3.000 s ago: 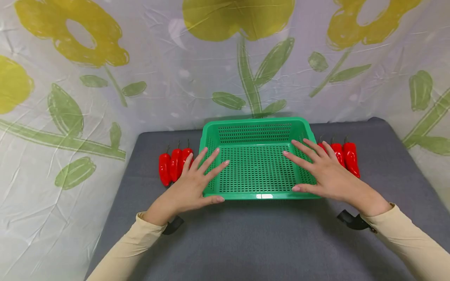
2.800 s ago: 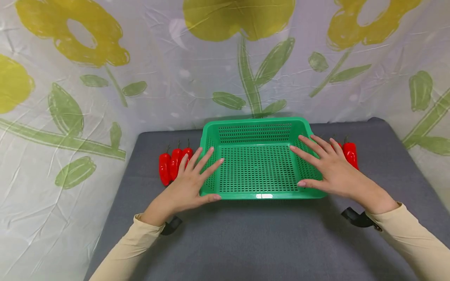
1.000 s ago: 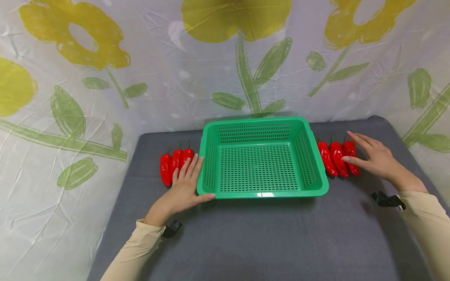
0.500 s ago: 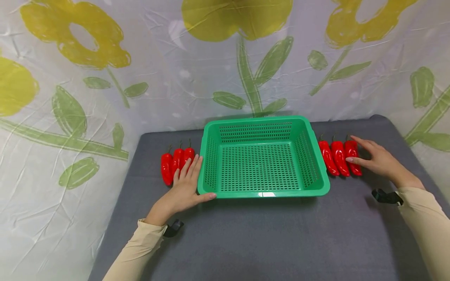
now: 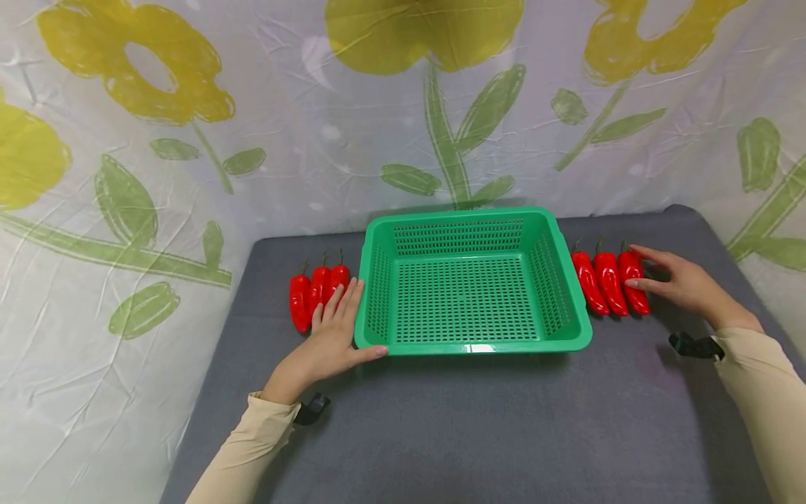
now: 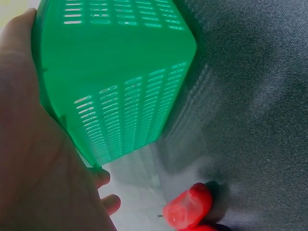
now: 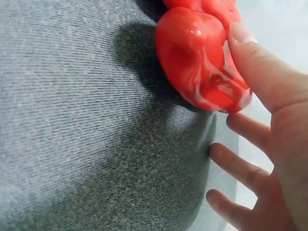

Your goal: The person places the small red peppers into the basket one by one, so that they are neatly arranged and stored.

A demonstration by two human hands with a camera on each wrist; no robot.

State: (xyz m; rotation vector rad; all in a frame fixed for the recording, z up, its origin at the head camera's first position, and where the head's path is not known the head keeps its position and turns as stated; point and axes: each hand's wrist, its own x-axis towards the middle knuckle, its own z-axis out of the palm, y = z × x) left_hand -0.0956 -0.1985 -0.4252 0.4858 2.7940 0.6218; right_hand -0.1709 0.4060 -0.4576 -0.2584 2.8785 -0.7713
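The right grip (image 5: 689, 283) sits around a glossy red tapered pepper with a thin dark stem (image 5: 638, 301), the outermost of 3 on that side. Thumb and index finger flank it, the other fingers spread apart; whether the pinch has tightened, I cannot tell. The thumb tip reaches the edge facing the similar red middle pepper (image 5: 609, 285), just inward of the right grip, so lifting there could drag or roll that neighbour out of line. The smooth, shiny skin could let the pepper squirt out if only 2 fingertips bear on it.

Between the 2 grips stands a rectangular green plastic basket with slotted walls (image 5: 434, 349). Its near wall on that side could snag a pepper carried inward too low from the right grip, and the 2 inner peppers lie in the same path.

The left grip (image 5: 330, 336) is spread, fingers straight along the basket's rim and thumb on its front edge. Leaning hard there could tilt the light-looking basket or slide it across the grey cloth-covered counter (image 5: 478, 427). Just beyond those fingers lie 3 more glossy red peppers (image 5: 300, 302), which a sideways shove could scatter.
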